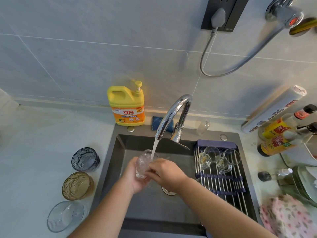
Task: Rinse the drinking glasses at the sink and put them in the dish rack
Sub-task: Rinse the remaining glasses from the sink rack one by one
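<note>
head view: my left hand (135,179) is wrapped round the base of a clear glass (143,164), cradling it from below and from the left. my right hand (164,172) comes in from the other side, its fingers curled over the glass's wall near the rim, so both hands grip it. the glass is held over the sink (120,152), tilted with its mouth up and away from me, right under the faucet (173,114). the water stream (154,148) runs down into its mouth.

on the counter left of the sink three more glasses stand in a row: a blue-grey glass (85,159) farthest, an amber glass (78,185) in the middle and a ribbed clear glass (66,216) nearest me. the dish rack (223,184) lies across the right part of the sink, with two glass mugs (210,156) lying side by side at its far end. a yellow detergent bottle (127,107) stands against the wall behind the sink, a blue sponge (157,122) just beside it. a floral cloth (288,217) lies at near right.
</note>
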